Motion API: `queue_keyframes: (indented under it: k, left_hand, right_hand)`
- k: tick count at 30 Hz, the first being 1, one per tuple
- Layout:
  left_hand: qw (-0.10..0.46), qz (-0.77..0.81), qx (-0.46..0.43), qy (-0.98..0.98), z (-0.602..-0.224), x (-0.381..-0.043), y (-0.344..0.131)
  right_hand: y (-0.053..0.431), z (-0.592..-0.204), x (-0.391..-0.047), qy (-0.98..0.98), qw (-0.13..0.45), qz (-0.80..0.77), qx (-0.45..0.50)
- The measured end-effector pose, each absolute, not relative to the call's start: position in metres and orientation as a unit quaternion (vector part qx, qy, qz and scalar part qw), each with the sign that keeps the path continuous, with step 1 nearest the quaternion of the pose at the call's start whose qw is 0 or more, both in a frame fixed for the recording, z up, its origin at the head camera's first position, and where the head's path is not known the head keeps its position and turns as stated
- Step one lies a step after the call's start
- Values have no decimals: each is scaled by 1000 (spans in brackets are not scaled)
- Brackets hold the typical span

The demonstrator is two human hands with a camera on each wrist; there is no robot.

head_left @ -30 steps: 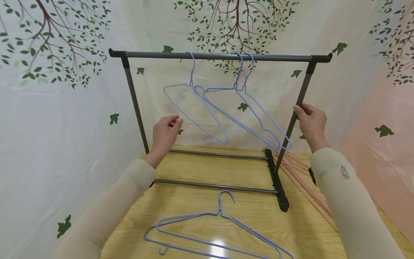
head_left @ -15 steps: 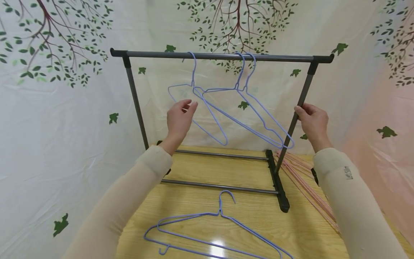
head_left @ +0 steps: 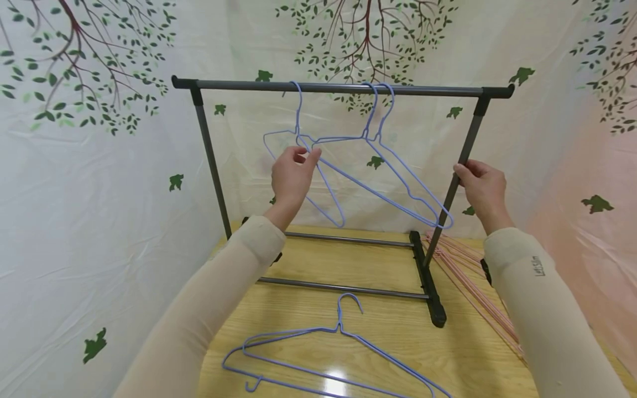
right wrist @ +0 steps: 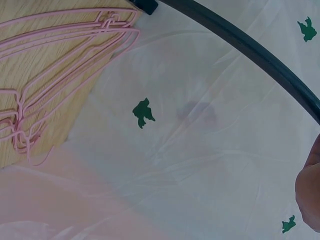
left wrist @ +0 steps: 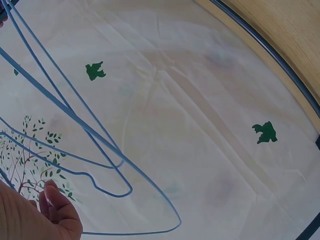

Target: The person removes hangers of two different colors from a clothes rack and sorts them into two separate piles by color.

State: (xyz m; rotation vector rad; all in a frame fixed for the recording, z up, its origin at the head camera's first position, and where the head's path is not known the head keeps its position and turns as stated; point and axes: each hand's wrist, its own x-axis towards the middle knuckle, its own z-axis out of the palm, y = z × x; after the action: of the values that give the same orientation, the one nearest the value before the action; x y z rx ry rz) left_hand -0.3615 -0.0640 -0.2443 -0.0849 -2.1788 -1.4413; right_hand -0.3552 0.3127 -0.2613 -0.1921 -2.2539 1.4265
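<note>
A small dark clothes rack (head_left: pixel 343 88) stands on the wooden table with three blue wire hangers on its top bar. My left hand (head_left: pixel 291 177) is raised in front of the leftmost hanger (head_left: pixel 330 190), covering part of it, with fingers loosely bent and thumb apart. In the left wrist view, the left hand (left wrist: pixel 55 215) shows no wire between thumb and fingers. The other two hung hangers (head_left: pixel 378 190) are close together, right of centre. My right hand (head_left: pixel 483 188) grips the rack's right upright (head_left: pixel 465 141) between thumb and fingers.
Two overlapping blue hangers (head_left: pixel 293 331) lie on the table (head_left: pixel 338 260) in front of the rack. A bundle of pink hangers (head_left: pixel 470 282) lies right of it, also seen as pink wires (right wrist: pixel 65 80). A printed sheet (head_left: pixel 99 210) hangs behind.
My left hand has moved right and up to the leftmost hanger, which has turned slightly on the bar. The right hand stays on the upright.
</note>
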Motion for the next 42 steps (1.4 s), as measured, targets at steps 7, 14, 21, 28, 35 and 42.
queue_keyframes:
  k: [7, 14, 21, 28, 35, 42]
  left_hand:
    - [261, -526, -17, -809, -243, -362, -57]
    - [289, -514, 2, -808, -243, -363, -57]
    - [339, -532, 15, -775, -245, -364, -62]
    - [362, -550, 5, -753, -245, -362, -66]
    - [380, -545, -8, -747, -248, -357, -73]
    - [399, -539, -26, -741, -248, -354, -76]
  right_hand:
    - [314, -262, -358, -819, 235, 519, -64]
    - [317, -263, -362, -823, 233, 515, -66]
    - [318, -264, -362, -822, 236, 514, -68]
    - [320, -265, -363, -819, 237, 518, -67]
    - [320, -264, -363, -817, 229, 526, -66]
    - [321, -266, -363, -810, 237, 533, -58]
